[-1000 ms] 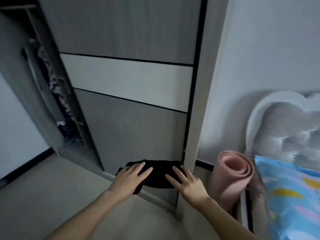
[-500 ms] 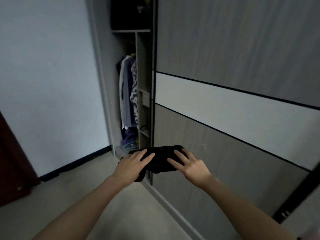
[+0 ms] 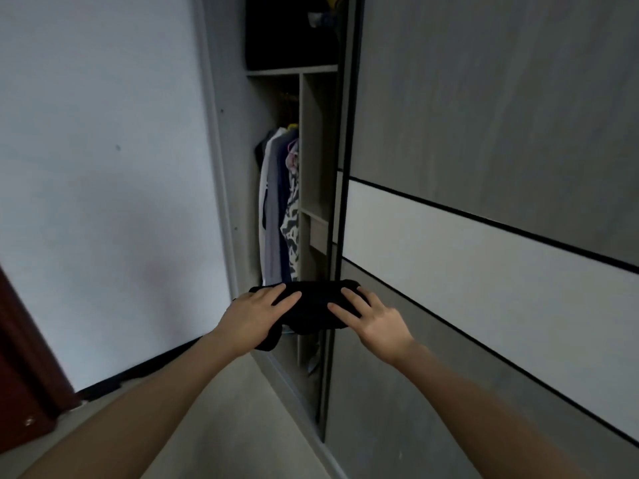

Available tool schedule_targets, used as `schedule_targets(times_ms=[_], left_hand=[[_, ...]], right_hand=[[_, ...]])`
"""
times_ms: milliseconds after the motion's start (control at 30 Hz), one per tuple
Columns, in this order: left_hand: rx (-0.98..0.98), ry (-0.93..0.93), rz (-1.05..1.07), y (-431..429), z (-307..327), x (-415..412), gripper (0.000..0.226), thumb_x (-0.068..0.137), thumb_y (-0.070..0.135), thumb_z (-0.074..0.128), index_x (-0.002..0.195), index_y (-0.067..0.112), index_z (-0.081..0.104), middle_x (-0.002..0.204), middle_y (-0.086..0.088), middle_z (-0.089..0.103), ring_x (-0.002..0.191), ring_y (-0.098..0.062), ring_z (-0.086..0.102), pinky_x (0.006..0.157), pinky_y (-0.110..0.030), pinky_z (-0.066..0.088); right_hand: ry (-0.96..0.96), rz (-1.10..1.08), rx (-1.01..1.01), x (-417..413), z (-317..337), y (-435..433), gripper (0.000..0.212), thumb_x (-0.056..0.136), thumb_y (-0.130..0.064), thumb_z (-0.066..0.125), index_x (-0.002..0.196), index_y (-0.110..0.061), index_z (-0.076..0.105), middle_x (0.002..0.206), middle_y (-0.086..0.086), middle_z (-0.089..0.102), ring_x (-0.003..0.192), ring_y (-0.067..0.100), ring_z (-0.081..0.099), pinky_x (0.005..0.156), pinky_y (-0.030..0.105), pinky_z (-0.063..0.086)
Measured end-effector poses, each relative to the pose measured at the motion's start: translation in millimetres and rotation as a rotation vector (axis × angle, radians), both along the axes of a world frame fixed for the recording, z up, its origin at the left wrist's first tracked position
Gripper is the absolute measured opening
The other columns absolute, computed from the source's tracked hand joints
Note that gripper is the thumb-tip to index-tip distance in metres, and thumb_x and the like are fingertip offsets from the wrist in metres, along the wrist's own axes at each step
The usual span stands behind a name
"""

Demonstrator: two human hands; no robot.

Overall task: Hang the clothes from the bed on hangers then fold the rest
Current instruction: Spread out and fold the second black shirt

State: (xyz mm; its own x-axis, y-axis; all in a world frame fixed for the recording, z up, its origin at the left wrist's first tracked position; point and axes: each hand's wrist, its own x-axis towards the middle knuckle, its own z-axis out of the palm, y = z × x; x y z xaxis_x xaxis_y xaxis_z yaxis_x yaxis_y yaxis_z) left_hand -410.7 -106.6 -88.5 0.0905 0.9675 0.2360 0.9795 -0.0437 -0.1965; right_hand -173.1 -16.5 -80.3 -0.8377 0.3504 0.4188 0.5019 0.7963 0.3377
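Observation:
A folded black garment (image 3: 313, 304) is held out flat in front of me at waist height, just before the open gap of the wardrobe. My left hand (image 3: 252, 314) grips its left end, fingers spread on top and thumb hidden beneath. On its right end lies my right hand (image 3: 368, 318), fingers spread over the top. Several hung clothes (image 3: 278, 209), white, grey, navy and a patterned one, show inside the open section.
The grey sliding wardrobe door (image 3: 484, 202) with a white band fills the right side. Inside the opening are a shelf (image 3: 292, 70) and a vertical divider (image 3: 311, 174). A white wall (image 3: 103, 167) stands left, a dark red door (image 3: 24, 382) at bottom left, grey floor below.
My view has swung left from the bed corner and pink mat to the open wardrobe section. Both hands have carried the black garment along and closer to the opening.

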Motion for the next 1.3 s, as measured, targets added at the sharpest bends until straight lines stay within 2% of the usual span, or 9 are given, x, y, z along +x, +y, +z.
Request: schedule_targets(times_ms=[133, 267, 467, 633, 733, 933, 1100, 1200, 1300], left_hand=[[0.121, -0.168, -0.059, 36.9, -0.2, -28.2, 0.067, 0.083, 0.003, 0.064, 0.143, 0.02, 0.04, 0.141, -0.011, 0.046, 0.116, -0.023, 0.057, 0.086, -0.029, 0.05], [0.096, -0.516, -0.028, 89.8, 0.4, -80.5, 0.047, 0.098, 0.015, 0.046, 0.141, 0.031, 0.039, 0.134, 0.004, 0.053, 0.118, -0.014, 0.053, 0.092, -0.021, 0.04], [0.048, -0.547, -0.196, 194.6, 12.0, -186.7, 0.04, 0.095, 0.011, 0.053, 0.132, 0.026, 0.053, 0.123, 0.002, 0.062, 0.111, -0.013, 0.057, 0.086, -0.017, 0.04], [-0.036, -0.528, -0.373, 287.8, 21.1, -271.3, 0.037, 0.095, 0.015, 0.055, 0.131, 0.022, 0.055, 0.117, -0.001, 0.065, 0.104, -0.012, 0.061, 0.089, -0.027, 0.047], [0.003, -0.599, -0.48, 344.2, 32.4, -299.0, 0.038, 0.093, 0.011, 0.057, 0.129, 0.02, 0.056, 0.114, 0.0, 0.066, 0.099, 0.0, 0.057, 0.081, -0.009, 0.042], [0.082, -0.732, -0.592, 435.7, 52.3, -257.8, 0.037, 0.093, 0.013, 0.056, 0.13, 0.015, 0.054, 0.111, -0.006, 0.067, 0.098, -0.02, 0.063, 0.078, -0.027, 0.048], [-0.054, -0.947, -0.601, 505.9, 70.4, -189.7, 0.041, 0.094, 0.01, 0.053, 0.135, 0.011, 0.049, 0.125, -0.01, 0.061, 0.116, -0.024, 0.056, 0.098, -0.033, 0.044], [-0.008, -1.076, -0.553, 557.7, 90.3, -166.6, 0.038, 0.096, 0.006, 0.048, 0.134, 0.011, 0.049, 0.123, -0.01, 0.061, 0.114, -0.024, 0.057, 0.092, -0.022, 0.043], [0.269, -1.146, -0.574, 605.1, 119.0, -148.0, 0.037, 0.095, 0.0, 0.046, 0.13, 0.008, 0.052, 0.122, -0.011, 0.06, 0.112, -0.026, 0.057, 0.086, -0.013, 0.037]], right_hand=[[0.025, 0.063, -0.049, -32.8, -3.6, 47.0, 0.069, 0.043, -0.007, 0.087, 0.108, -0.024, 0.072, 0.107, 0.009, 0.07, 0.087, 0.028, 0.07, 0.041, 0.023, 0.049], [0.146, 0.094, -0.148, -78.2, 2.3, 100.3, 0.062, 0.047, -0.007, 0.088, 0.106, -0.017, 0.073, 0.102, 0.01, 0.071, 0.079, 0.025, 0.07, 0.044, 0.025, 0.053], [0.226, 0.007, -0.143, -168.3, 8.4, 175.1, 0.056, 0.056, -0.008, 0.085, 0.109, -0.014, 0.071, 0.101, 0.009, 0.07, 0.075, 0.028, 0.07, 0.044, 0.03, 0.055], [0.207, -0.155, -0.137, -244.3, 19.1, 228.4, 0.052, 0.06, -0.007, 0.083, 0.109, -0.014, 0.07, 0.102, 0.009, 0.07, 0.08, 0.029, 0.069, 0.045, 0.031, 0.054], [0.229, -0.313, -0.156, -278.5, 41.4, 264.4, 0.049, 0.075, -0.005, 0.068, 0.122, -0.016, 0.062, 0.119, 0.011, 0.063, 0.101, 0.034, 0.062, 0.061, 0.04, 0.057], [0.267, -0.806, -0.122, -290.9, 91.7, 329.6, 0.058, 0.086, -0.007, 0.053, 0.141, -0.02, 0.038, 0.141, 0.007, 0.041, 0.129, 0.034, 0.031, 0.096, 0.043, 0.037], [0.143, -1.203, -0.288, -279.2, 154.0, 390.4, 0.035, 0.094, -0.016, 0.045, 0.128, -0.018, 0.047, 0.137, 0.009, 0.042, 0.129, 0.034, 0.029, 0.101, 0.048, 0.03], [0.378, -1.312, -0.239, -280.9, 181.4, 438.6, 0.029, 0.096, -0.011, 0.039, 0.119, -0.018, 0.056, 0.132, 0.009, 0.05, 0.132, 0.033, 0.029, 0.101, 0.047, 0.03], [0.691, -1.262, 0.041, -280.2, 186.0, 487.3, 0.03, 0.096, -0.015, 0.041, 0.124, -0.018, 0.052, 0.132, 0.007, 0.05, 0.13, 0.032, 0.03, 0.099, 0.045, 0.029]])
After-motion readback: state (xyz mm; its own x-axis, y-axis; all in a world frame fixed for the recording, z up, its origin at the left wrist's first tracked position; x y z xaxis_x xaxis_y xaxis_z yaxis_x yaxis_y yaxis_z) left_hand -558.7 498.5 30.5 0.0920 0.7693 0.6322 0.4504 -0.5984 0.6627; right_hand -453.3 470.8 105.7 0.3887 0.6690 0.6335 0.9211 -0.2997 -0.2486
